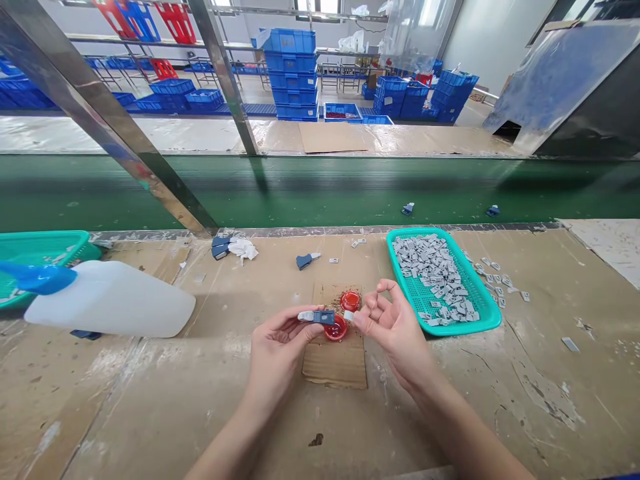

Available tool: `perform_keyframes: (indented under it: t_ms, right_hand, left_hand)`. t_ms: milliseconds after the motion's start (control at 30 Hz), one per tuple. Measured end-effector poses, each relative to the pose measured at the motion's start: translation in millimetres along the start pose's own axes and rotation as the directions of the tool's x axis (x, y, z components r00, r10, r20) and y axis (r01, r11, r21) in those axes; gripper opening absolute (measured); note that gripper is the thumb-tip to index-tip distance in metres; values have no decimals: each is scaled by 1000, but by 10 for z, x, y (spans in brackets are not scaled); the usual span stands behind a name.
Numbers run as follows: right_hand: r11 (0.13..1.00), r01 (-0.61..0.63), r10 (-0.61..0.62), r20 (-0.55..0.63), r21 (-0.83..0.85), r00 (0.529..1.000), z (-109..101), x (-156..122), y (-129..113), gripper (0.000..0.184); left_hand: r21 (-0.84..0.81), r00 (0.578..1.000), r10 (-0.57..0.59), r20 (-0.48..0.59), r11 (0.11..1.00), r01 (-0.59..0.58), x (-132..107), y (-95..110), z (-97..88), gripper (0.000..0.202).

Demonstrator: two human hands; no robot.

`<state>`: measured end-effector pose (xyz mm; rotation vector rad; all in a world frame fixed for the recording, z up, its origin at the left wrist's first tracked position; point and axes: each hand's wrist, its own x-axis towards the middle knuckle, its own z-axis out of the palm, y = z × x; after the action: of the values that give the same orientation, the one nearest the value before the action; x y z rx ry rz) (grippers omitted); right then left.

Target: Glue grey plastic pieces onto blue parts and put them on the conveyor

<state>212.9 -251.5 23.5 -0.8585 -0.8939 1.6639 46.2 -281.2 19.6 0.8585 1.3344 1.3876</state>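
Between its thumb and fingers, my left hand [283, 340] holds a small dark-blue and grey plastic part [320, 317], lying level with its grey end to the left. My right hand [393, 327] pinches a small light-grey plastic piece [349, 315] close to the blue end of that part; a narrow gap seems to lie between them. Under the hands, two small red round dishes [351, 301] rest on a piece of cardboard [335, 368]. To the right of my right hand stands a turquoise basket [493, 322] filled with many small grey pieces [433, 270].
A white bottle with a blue top [115, 297] lies at the left, before another turquoise basket [83, 250]. One more blue-grey part [307, 261] lies behind my hands. Loose grey pieces [500, 280] are scattered right of the basket. Beyond runs a green conveyor belt [320, 190]; a metal post [150, 167] slants down left.
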Motion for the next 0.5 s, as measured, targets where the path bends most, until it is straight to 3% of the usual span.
perform_keyframes:
  t_ms: [500]
  right_hand:
    - [985,-43,61,104,-167,993,50,-27,37,38]
  left_hand:
    - [24,997,-12,81,1000,10,-54,-49,11,24]
